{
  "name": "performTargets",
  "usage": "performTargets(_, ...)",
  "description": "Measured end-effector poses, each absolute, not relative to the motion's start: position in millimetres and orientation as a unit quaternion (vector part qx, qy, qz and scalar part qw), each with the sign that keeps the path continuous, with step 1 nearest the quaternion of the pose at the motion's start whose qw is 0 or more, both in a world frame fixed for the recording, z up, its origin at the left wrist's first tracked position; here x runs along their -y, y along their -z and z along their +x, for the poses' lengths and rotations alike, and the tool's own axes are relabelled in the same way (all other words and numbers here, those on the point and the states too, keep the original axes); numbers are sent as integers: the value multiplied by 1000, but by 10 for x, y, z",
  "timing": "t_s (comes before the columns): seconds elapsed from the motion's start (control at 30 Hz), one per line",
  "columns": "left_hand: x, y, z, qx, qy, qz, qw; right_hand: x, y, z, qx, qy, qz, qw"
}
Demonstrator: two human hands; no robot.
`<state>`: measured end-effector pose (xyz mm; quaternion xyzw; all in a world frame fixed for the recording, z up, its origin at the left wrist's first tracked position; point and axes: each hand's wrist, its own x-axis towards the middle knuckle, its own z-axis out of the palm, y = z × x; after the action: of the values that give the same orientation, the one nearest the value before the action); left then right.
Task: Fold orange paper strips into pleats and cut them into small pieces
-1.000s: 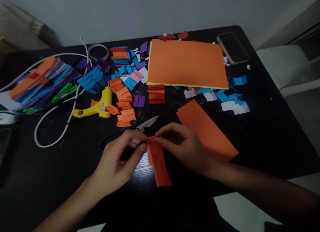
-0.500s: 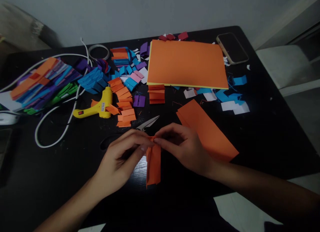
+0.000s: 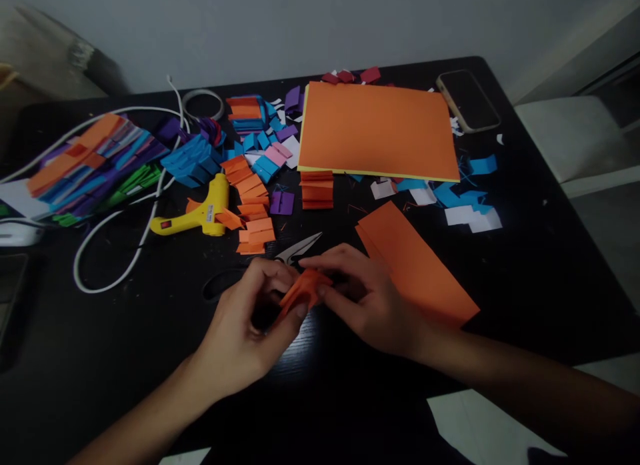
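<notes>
A small folded orange paper [image 3: 309,285] is pinched between both hands over the near middle of the black table. My left hand [image 3: 255,325] grips its left side, thumb in front. My right hand [image 3: 367,298] holds its right end between thumb and fingers. Just behind my hands lie scissors [image 3: 299,247], their blades pointing up and right and their dark handles partly hidden. A larger folded orange sheet [image 3: 415,261] rests beside and partly under my right hand. Beyond it are orange sheets on a yellow one [image 3: 380,131].
A yellow glue gun [image 3: 215,208] lies at the left near small folded orange pieces [image 3: 257,231]. A white cable [image 3: 80,251] loops around there. Colourful folded strips [image 3: 100,161] are piled at far left. A phone [image 3: 469,100] sits near the back right corner [image 3: 483,59].
The orange paper, which hung down lengthwise below my fingers, is now tilted up and bunched between them. My left hand has turned, its thumb now in front of the paper. The view has shifted slightly.
</notes>
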<state>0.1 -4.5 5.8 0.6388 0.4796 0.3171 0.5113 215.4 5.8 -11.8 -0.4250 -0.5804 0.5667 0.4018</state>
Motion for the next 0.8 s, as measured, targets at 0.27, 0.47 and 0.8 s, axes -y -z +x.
performTargets(0.27,18,-101,25,-465,-291,650,525,-57,134,2131,678,-456,-381,432)
performTargets(0.47,21,-99,-33,-470,-281,625,556,-81,148,2150,682,-458,-385,421)
performTargets(0.8,-20,-100,-68,-508,-311,699,395,-99,87,2160,610,-545,-436,375)
